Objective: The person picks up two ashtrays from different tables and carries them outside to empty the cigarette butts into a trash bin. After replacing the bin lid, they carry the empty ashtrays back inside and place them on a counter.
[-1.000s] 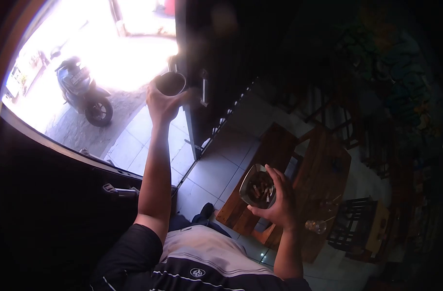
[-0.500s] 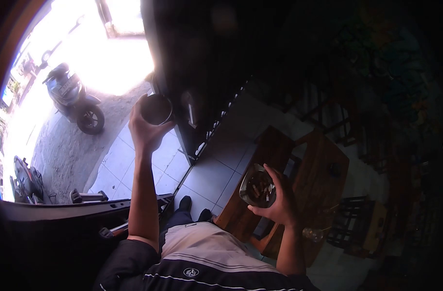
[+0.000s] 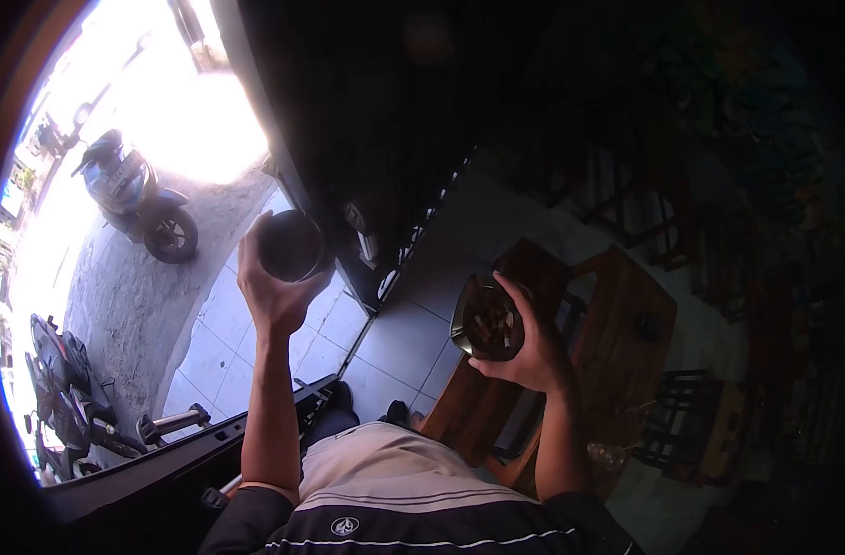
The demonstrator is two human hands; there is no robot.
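At the doorway, between dim room and bright street, the left hand [image 3: 274, 287] holds a dark cup [image 3: 291, 245] raised at arm's length, fingers wrapped round its underside and mouth turned up, probably to keep whatever is in it level. The right hand [image 3: 524, 347] is closed about a glass ashtray [image 3: 487, 319] with cigarette ends in it, thumb over the near rim and fingers curled under, held flat and close to the chest so, it seems, nothing tips out. Below the ashtray stands a wooden worktop [image 3: 626, 333] on pale floor tiles [image 3: 404, 333]. A dark door [image 3: 367, 139] rises beside the cup. Outside, one scooter [image 3: 136, 194] stands on the paving and another [image 3: 57, 388] nearer the threshold.
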